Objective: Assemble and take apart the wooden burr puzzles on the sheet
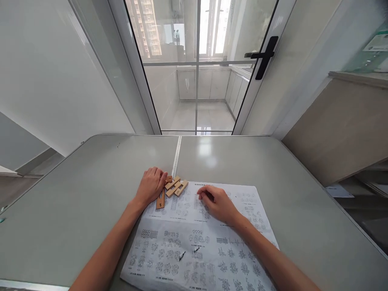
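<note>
Several flat wooden puzzle pieces (174, 186) lie at the upper left corner of a printed instruction sheet (200, 238) on a grey table (75, 202). My left hand (150, 186) rests palm down beside them, its fingertips touching the pile; one long piece marked "2" (160, 200) lies just under its edge. My right hand (216, 203) lies on the sheet to the right, fingers curled, fingertips pressing the paper, about a hand's width from the pieces. Neither hand has anything lifted.
The table has a seam (176, 155) down its middle. Beyond its far edge stands a glass door (197, 64) with a black handle (263, 56). A wooden counter (342, 121) rises at the right, and a white wall stands at the left.
</note>
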### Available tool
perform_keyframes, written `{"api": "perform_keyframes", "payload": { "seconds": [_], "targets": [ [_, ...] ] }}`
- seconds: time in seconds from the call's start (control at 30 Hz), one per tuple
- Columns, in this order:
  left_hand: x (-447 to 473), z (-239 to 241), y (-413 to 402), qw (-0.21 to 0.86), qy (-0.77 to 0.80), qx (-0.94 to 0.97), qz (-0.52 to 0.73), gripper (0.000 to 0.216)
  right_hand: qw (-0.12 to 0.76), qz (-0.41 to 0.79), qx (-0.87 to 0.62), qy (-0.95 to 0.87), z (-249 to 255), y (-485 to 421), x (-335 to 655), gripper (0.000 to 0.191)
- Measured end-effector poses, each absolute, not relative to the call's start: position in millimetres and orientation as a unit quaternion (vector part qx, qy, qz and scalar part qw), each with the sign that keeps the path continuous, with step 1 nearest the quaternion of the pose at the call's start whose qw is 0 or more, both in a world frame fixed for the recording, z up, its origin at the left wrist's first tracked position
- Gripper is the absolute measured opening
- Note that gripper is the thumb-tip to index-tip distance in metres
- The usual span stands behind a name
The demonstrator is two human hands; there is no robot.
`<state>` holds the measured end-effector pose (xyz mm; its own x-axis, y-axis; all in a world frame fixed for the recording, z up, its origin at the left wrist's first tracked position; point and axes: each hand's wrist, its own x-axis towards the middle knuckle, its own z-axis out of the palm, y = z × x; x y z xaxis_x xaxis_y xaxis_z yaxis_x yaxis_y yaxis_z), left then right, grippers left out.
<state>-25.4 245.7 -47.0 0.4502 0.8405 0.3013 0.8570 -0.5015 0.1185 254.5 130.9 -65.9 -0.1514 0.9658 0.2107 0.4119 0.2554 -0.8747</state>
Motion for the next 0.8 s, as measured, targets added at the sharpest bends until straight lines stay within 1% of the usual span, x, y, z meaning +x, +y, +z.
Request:
{"api": "perform_keyframes", "payload": {
  "seconds": [0.17,0.4,0.6,0.8],
  "targets": [
    [-27,-45,253,0.075,-0.522,-0.841,-0.121,0.046,0.417,0.346,-0.506,-0.671,-64,130,254,0.022],
    [-30,-47,254,0.079,-0.576,-0.805,-0.116,0.055,0.415,0.342,-0.504,-0.676,-63,132,255,0.024],
    [-36,-39,250,0.060,-0.625,-0.769,-0.123,0.063,0.416,0.342,-0.504,-0.675,-64,132,256,0.025],
    [-54,-32,225,-0.011,-0.580,-0.801,-0.151,0.064,0.418,0.341,-0.503,-0.675,-65,133,256,0.024]
  ]
}}
